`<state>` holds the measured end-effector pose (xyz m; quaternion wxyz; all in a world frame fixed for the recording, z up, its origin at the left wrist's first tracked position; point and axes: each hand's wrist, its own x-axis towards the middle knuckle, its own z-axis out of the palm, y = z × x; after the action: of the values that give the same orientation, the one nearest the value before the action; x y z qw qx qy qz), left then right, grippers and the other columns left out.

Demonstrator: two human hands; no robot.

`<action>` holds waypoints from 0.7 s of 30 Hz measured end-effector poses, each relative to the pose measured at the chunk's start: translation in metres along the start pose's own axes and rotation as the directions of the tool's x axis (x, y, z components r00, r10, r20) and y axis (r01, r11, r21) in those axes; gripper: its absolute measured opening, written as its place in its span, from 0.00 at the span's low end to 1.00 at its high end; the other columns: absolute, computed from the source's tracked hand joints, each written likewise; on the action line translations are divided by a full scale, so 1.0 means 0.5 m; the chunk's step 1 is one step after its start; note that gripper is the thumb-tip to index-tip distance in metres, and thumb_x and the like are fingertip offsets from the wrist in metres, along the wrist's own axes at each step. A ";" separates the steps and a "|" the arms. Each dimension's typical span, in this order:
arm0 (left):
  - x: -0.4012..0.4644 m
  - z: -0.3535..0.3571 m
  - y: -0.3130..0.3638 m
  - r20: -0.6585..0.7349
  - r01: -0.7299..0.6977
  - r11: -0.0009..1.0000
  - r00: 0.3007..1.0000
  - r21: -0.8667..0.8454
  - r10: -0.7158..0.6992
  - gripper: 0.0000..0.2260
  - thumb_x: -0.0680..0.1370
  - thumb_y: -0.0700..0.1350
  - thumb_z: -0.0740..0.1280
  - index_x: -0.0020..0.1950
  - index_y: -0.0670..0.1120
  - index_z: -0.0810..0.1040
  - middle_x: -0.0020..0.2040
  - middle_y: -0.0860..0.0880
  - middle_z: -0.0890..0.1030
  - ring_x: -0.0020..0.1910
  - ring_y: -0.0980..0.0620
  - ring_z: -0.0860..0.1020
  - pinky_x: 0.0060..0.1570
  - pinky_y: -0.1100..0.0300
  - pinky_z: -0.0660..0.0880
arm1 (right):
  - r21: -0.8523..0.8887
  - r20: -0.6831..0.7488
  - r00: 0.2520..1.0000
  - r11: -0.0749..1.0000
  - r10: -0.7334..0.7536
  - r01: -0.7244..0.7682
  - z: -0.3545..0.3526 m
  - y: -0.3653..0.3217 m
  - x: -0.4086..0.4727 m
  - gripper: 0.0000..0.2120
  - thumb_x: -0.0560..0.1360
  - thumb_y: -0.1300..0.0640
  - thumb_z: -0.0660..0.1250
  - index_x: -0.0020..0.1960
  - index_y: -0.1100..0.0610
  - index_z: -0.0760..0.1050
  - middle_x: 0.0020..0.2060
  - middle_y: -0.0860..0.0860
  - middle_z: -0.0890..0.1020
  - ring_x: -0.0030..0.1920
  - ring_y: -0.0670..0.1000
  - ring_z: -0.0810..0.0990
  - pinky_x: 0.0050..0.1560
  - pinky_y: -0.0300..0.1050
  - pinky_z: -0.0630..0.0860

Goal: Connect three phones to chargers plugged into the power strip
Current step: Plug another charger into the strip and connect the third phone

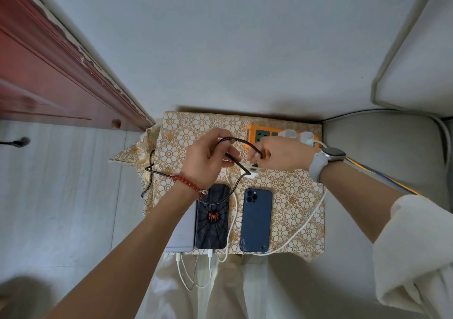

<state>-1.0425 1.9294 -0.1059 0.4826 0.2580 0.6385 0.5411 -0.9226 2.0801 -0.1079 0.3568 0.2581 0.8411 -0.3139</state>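
Note:
Three phones lie face down on a small table with a floral cloth [301, 211]: a silver phone [182, 233] at the left, a black spider-case phone [212, 218] in the middle, a blue phone [256, 219] at the right. White cables run to the near ends of all three. An orange power strip [259, 136] at the back carries white chargers [297, 136]. My left hand [208, 158] and right hand [279, 153] both hold a black braided cable [241, 144] above the table's middle. A white adapter [252, 170] lies just below my right hand.
The braided cable trails off the table's left side [149, 171]. A dark red wooden door [49, 73] stands to the left. A grey cushioned seat [382, 152] sits to the right. A white wall rises behind the table. My legs in light trousers are below the table.

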 end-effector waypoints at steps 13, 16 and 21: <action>-0.023 0.012 -0.054 -0.032 0.070 0.970 0.997 0.232 -0.064 0.06 0.79 0.41 0.59 0.51 0.48 0.74 0.27 0.53 0.75 0.24 0.57 0.72 0.26 0.64 0.70 | 0.049 -0.715 0.693 0.995 0.094 -0.085 0.000 0.043 -0.026 0.10 0.77 0.61 0.55 0.52 0.63 0.73 0.41 0.62 0.81 0.41 0.63 0.78 0.43 0.50 0.69; -0.013 0.014 -0.053 -0.071 0.092 0.968 0.994 0.233 -0.077 0.04 0.77 0.43 0.61 0.49 0.50 0.75 0.26 0.51 0.73 0.26 0.53 0.70 0.28 0.60 0.70 | 0.117 -0.674 0.717 0.984 0.178 -0.134 -0.013 0.068 -0.021 0.10 0.77 0.61 0.55 0.52 0.63 0.73 0.47 0.63 0.80 0.48 0.64 0.76 0.52 0.57 0.72; -0.007 0.011 -0.052 -0.044 0.067 0.963 0.997 0.261 -0.057 0.05 0.78 0.43 0.61 0.48 0.50 0.76 0.26 0.50 0.70 0.28 0.48 0.68 0.29 0.55 0.67 | 0.067 -0.650 0.743 0.986 0.159 -0.152 -0.017 0.078 -0.015 0.10 0.75 0.59 0.56 0.52 0.58 0.74 0.45 0.61 0.81 0.47 0.63 0.76 0.50 0.56 0.73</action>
<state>-1.0309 1.9216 -0.1286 0.4494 0.2896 0.7208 0.4411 -0.8959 2.1104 -0.1110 0.0646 0.4222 0.8867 -0.1771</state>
